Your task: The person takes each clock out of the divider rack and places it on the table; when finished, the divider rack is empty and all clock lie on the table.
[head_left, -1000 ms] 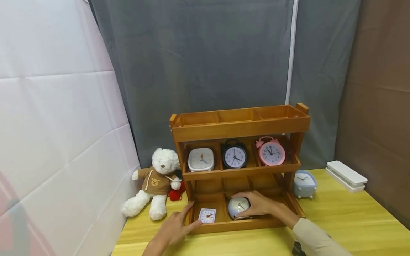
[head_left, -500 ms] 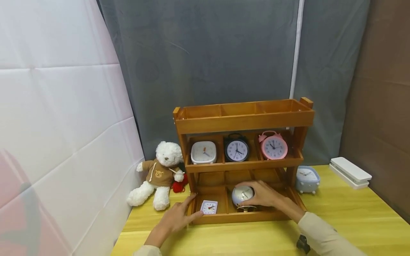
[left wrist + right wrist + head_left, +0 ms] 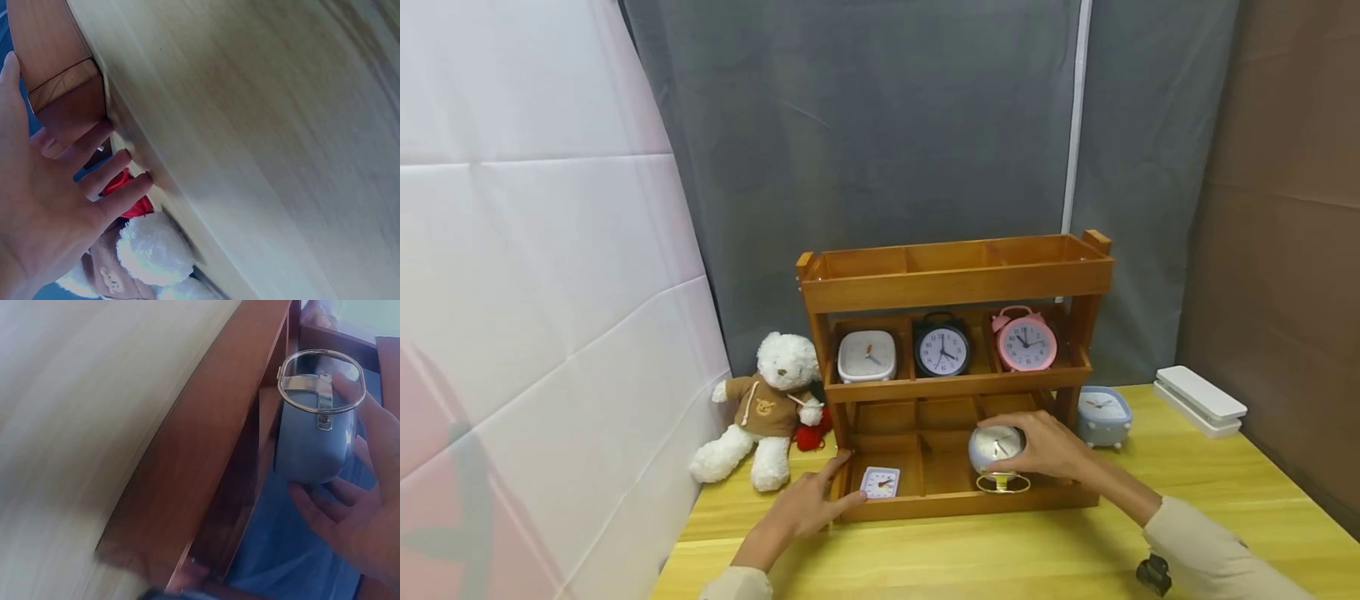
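Observation:
My right hand (image 3: 1039,446) grips a round lavender alarm clock (image 3: 984,450) by its body, thumb low and fingers over the top. Its gold ring stand (image 3: 1003,482) hangs beneath, clear of the tray floor. In the right wrist view the clock (image 3: 312,440) shows its smooth underside, with the fingers curled behind it. This is over the right part of the bottom tier of a wooden rack (image 3: 955,287). At that tier's front left corner rests my left hand (image 3: 805,502), fingers spread. Beside its thumb, a small white square clock (image 3: 880,482) lies in the left compartment.
On the middle tier stand a white clock (image 3: 867,357), a black clock (image 3: 942,350) and a pink twin-bell clock (image 3: 1027,343). A teddy bear (image 3: 769,408) sits left of the rack. To the right are a blue clock (image 3: 1105,417) and a white flat device (image 3: 1201,400).
The lavender clock rose from the bottom tier's middle compartment and shifted right in my right hand, its gold stand coming into view. My left hand stays at the rack's corner.

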Tool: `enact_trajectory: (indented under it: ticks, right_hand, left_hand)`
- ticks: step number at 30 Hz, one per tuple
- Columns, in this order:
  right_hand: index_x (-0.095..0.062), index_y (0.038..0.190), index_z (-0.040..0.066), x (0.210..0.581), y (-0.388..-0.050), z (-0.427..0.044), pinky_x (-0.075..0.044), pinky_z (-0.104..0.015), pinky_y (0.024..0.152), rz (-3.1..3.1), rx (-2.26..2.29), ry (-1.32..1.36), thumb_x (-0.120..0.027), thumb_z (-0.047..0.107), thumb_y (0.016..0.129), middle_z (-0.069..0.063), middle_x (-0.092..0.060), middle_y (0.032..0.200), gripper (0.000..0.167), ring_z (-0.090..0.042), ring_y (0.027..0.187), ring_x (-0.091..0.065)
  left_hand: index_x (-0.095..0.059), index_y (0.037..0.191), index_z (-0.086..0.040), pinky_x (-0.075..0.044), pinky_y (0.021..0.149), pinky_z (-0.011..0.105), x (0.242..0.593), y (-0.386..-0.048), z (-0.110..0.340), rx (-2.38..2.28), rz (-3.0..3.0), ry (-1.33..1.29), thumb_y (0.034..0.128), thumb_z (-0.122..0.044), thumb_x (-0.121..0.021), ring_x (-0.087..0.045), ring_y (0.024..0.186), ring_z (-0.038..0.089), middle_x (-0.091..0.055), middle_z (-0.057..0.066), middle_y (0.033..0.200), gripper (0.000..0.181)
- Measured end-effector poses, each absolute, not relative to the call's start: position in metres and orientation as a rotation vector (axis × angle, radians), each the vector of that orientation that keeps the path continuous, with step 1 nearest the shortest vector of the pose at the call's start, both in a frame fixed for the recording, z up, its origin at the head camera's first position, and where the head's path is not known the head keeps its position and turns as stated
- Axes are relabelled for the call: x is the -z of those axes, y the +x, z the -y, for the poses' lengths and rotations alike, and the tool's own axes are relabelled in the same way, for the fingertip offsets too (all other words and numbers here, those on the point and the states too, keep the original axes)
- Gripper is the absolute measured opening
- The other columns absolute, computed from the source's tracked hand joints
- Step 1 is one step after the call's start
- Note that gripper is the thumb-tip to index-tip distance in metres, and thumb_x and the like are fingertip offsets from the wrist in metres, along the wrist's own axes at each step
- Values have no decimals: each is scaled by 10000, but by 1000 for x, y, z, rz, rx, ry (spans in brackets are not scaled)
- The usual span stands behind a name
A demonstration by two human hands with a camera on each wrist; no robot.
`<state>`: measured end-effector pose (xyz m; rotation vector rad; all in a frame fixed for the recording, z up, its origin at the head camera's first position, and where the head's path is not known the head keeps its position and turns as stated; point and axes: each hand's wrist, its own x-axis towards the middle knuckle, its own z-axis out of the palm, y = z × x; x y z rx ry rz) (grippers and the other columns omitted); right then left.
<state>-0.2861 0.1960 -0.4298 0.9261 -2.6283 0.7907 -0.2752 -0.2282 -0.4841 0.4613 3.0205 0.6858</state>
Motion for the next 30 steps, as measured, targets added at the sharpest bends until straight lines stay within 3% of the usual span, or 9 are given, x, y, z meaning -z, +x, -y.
enact_trajectory:
  ticks: [6,10,17,23,30]
  right_hand:
    - [-762,1255,177,434,-272,-228,-579,-293,720,2558,-690,900,-867,594,773,9,-775,1136,645,-161,941,-735]
    - [-769,1230,175,434,-257,-251,-563,-279,692,2540,-668,861,-891,562,760,10,-778,1109,621,-126,906,-717]
    - [-765,1229,282,428,-240,-289,-517,-256,657,2579,-665,693,-892,618,718,54,-761,1082,625,-9,814,-605]
    - [-773,1215,229,419,-236,-324,-517,-249,602,2553,-659,636,-944,529,690,-1,-760,1032,628,-17,761,-594]
    - [-767,1213,181,426,-237,-364,-400,-214,507,2539,-600,592,-970,436,685,-13,-730,978,620,26,611,-449]
  left_hand:
    - [-403,1610,-248,-562,828,579,485,-275,228,-615,-3009,429,897,-782,-584,-710,970,398,-706,254,1201,909]
    - [-397,1612,-258,-555,830,602,485,-274,226,-579,-3002,435,900,-793,-565,-701,1009,438,-695,262,1232,906]
    - [-421,1599,-279,-553,833,603,482,-274,230,-566,-3012,416,883,-807,-572,-696,1034,435,-693,247,1239,903]
    - [-420,1600,-294,-534,873,638,482,-275,232,-582,-3012,377,864,-836,-560,-676,1094,461,-663,258,1303,925]
    - [-414,1601,-307,-542,840,629,481,-278,230,-580,-3008,370,864,-838,-558,-678,1082,452,-657,264,1301,920]
